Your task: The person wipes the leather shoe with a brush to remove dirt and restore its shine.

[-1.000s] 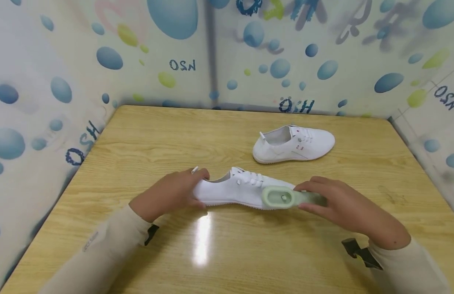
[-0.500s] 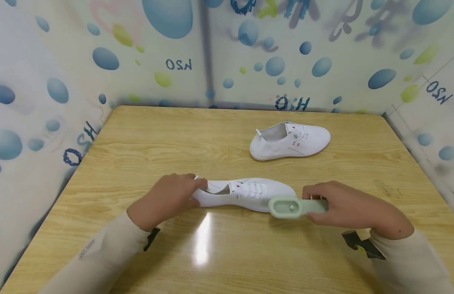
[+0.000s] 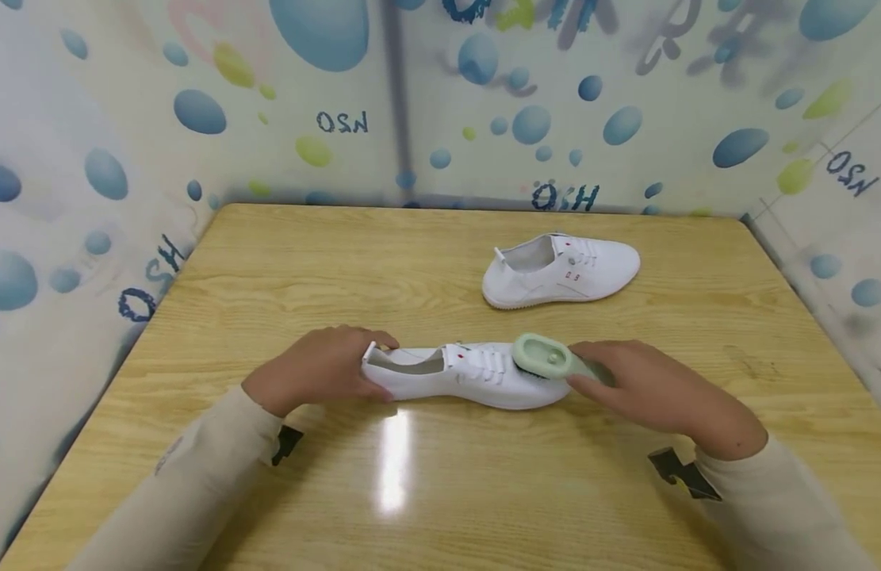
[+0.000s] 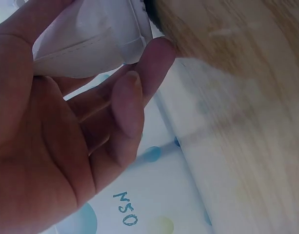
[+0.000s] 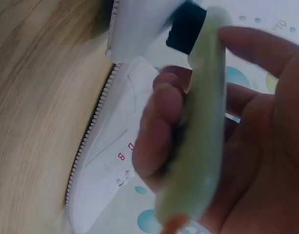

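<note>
A white lace-up shoe (image 3: 419, 385) lies along the wooden table, toe to the right. My left hand (image 3: 329, 365) grips it by the heel; in the left wrist view the fingers curl around the heel (image 4: 90, 44). My right hand (image 3: 647, 385) holds a pale green shoe brush (image 3: 543, 356) by its handle. The brush head is over the toe area, just right of the laces. Dark bristles (image 5: 185, 28) show in the right wrist view, right at the white upper, with the fingers wrapped round the green handle (image 5: 203, 126).
A second white shoe (image 3: 600, 270) with small red letters stands farther back on the table (image 3: 326, 262), toe to the right. Behind the table rises a wall (image 3: 440, 103) with blue and green bubble prints.
The brush has risen from the shoe's near side at the toe to its top beside the laces. The shoe has rolled from its side to more upright, with the left hand still at the heel.
</note>
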A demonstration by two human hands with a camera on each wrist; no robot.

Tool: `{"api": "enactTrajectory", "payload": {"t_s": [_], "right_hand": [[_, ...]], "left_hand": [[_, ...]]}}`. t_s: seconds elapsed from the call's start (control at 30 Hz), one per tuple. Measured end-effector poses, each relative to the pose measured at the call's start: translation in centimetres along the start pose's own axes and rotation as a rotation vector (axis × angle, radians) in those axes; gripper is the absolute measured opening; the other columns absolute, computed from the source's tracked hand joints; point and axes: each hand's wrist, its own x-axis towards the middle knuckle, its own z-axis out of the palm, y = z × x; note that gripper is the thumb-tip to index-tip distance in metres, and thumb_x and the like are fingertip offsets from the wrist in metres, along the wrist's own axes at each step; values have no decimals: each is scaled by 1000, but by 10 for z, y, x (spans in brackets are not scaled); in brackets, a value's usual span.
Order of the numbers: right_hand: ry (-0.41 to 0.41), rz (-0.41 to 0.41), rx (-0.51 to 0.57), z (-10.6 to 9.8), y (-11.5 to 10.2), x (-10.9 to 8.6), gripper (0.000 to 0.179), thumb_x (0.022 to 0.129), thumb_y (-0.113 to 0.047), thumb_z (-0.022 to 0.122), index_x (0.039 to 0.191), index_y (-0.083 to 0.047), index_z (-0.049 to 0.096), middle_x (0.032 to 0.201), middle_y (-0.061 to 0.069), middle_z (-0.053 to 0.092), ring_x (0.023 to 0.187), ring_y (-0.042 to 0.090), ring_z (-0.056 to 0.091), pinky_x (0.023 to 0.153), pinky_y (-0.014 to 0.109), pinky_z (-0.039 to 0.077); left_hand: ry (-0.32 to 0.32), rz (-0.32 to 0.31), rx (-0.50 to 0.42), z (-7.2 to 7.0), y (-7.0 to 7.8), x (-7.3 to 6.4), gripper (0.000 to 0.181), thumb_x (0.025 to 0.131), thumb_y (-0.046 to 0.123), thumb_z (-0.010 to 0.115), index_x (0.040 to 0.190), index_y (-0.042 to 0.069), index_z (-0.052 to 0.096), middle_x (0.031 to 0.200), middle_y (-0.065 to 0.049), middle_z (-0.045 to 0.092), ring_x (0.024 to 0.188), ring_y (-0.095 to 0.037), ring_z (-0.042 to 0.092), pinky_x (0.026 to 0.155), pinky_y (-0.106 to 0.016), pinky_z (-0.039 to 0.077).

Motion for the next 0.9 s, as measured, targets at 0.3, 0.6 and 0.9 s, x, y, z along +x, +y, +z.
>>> {"api": "enactTrajectory", "payload": {"t_s": [0.3, 0.6, 0.9], "right_hand": [[-12, 55, -116, 1, -5, -1, 52, 100, -38, 60, 143, -8, 55, 122, 14, 67, 104, 27, 67, 86, 48, 54], [-20, 45, -122, 1, -7, -1, 62, 99, -33, 63, 149, -3, 43, 107, 13, 74, 75, 13, 68, 73, 39, 56], [-68, 17, -91, -4, -7, -8, 57, 95, -33, 68, 148, -25, 49, 101, -2, 74, 86, 8, 66, 74, 36, 54]], "left_hand": [[7, -1, -51, 0, -1, -1, 65, 73, 49, 86, 126, 17, 69, 114, 0, 72, 92, -14, 63, 79, -38, 52], [0, 14, -29, 0, 2, 0, 72, 66, 56, 88, 123, 16, 69, 115, 1, 71, 91, -13, 62, 77, -37, 51], [4, 31, 8, 1, 1, -1, 72, 64, 48, 91, 125, 17, 69, 122, -5, 70, 100, -20, 65, 80, -42, 53]]}}
